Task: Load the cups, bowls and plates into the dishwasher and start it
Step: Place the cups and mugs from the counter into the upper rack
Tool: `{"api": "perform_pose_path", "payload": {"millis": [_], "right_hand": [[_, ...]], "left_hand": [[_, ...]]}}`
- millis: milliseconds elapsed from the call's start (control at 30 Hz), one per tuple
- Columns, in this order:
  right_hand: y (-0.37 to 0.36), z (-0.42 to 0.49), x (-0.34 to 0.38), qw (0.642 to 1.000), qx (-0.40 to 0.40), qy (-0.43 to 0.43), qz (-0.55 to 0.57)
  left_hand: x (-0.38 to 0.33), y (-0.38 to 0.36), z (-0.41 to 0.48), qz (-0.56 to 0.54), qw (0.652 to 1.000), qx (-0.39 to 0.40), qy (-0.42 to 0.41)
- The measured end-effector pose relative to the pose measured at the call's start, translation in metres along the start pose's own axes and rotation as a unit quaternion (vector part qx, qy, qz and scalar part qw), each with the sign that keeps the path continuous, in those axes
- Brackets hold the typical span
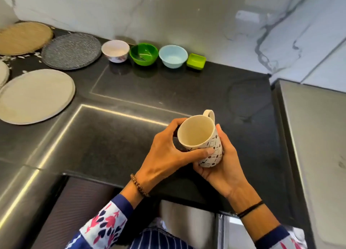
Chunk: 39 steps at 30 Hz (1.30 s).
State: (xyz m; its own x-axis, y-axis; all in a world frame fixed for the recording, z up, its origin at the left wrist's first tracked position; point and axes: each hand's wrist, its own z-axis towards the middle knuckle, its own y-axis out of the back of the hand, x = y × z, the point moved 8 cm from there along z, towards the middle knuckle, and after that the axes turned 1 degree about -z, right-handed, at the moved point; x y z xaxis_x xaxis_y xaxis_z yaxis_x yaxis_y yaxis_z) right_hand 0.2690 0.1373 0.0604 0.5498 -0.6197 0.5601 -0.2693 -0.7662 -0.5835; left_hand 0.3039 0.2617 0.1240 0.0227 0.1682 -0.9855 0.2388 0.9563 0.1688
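I hold a cream patterned mug (198, 134) above the dark counter's front edge, its mouth tilted toward me and its handle pointing away. My left hand (166, 155) wraps its left side with the thumb across the front. My right hand (222, 162) cups its right side and base. Along the back wall stand a white floral bowl (115, 51), a green bowl (143, 53), a light blue bowl (173, 56) and a small green square dish (196, 61). A speckled grey plate (71, 51), a tan plate (24, 38) and a pale grey plate (35, 96) lie at the left.
The black counter (168, 93) runs from the marble backsplash to its front edge near me. A steel surface (318, 136) borders it on the right. Part of another pale plate (3, 73) shows at the far left edge.
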Motion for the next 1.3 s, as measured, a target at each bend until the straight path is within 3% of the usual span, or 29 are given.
{"api": "perform_pose_path", "payload": {"millis": [367,700,867,1000,1167,1300], "right_hand": [[0.161,-0.153,-0.004,0.997,-0.025,0.071,-0.036],[0.326,-0.278,-0.048,0.985,-0.128,0.111,0.028],[0.394,-0.306,-0.083,0.975,-0.161,0.111,0.102],[0.449,-0.335,-0.110,0.951,-0.237,0.114,0.161],[0.528,-0.358,-0.140,0.927,-0.354,0.096,0.082],[0.590,-0.375,-0.151,0.895,-0.442,0.059,-0.016]], "left_hand": [[-0.027,-0.177,-0.121,0.001,0.995,0.094,0.016],[0.003,-0.339,-0.217,0.068,0.968,0.239,0.029],[0.036,-0.399,-0.243,0.099,0.937,0.333,0.024],[0.075,-0.448,-0.262,0.137,0.902,0.406,0.044],[0.133,-0.499,-0.287,0.225,0.826,0.515,0.039],[0.175,-0.519,-0.300,0.273,0.782,0.558,0.038]]}}
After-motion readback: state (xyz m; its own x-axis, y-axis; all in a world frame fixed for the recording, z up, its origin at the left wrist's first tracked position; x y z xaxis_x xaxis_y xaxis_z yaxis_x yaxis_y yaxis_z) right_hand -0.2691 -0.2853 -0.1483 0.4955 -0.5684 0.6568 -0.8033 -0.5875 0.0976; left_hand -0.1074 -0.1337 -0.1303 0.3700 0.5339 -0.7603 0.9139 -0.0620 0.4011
